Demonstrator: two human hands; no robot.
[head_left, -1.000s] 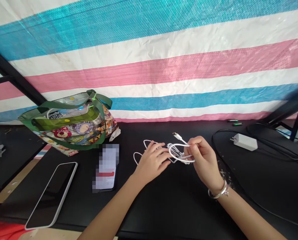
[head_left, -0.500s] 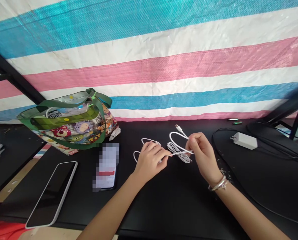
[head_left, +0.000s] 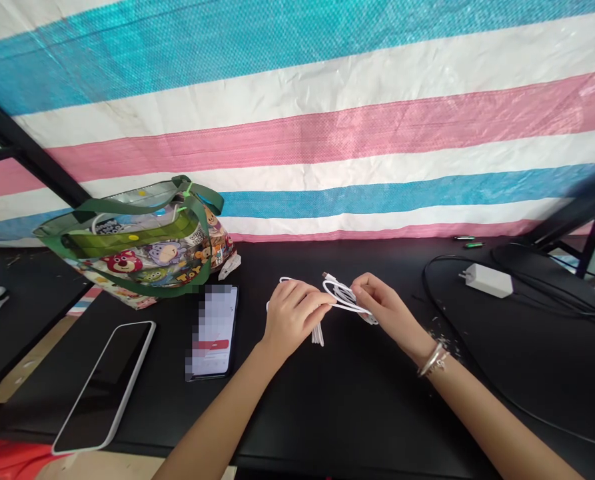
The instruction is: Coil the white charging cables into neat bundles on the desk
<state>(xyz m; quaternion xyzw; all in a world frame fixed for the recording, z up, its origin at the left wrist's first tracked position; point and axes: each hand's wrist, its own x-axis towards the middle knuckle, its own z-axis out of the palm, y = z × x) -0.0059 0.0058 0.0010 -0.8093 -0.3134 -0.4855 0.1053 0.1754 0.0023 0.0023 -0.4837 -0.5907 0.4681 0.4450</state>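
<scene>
A white charging cable (head_left: 348,307) stretches between my two hands above the black tabletop. My left hand (head_left: 290,323) is closed, pinching the cable between thumb and forefinger, with looped strands under the palm and a bundle (head_left: 317,335) hanging below. My right hand (head_left: 390,307), a silver bracelet at its wrist, is closed on the cable with thumb and fingertips. A small loop ending in a plug (head_left: 329,277) rises between the hands. Behind it lies a coiled part of white cable, partly covered by the right fingers; whether it is the same cable I cannot tell.
Left of my hands lie a lit phone (head_left: 217,333) and a dark-screened phone (head_left: 104,390) in a white case. A cartoon-print bag (head_left: 152,257) stands behind them. At right are a white power adapter (head_left: 490,281), a black cable (head_left: 470,360) and small green items (head_left: 474,245).
My right hand has moved left, closer to my left hand, bringing the plug and loop with it. The bundle beneath my left palm now shows more. Phones, bag and adapter stay put.
</scene>
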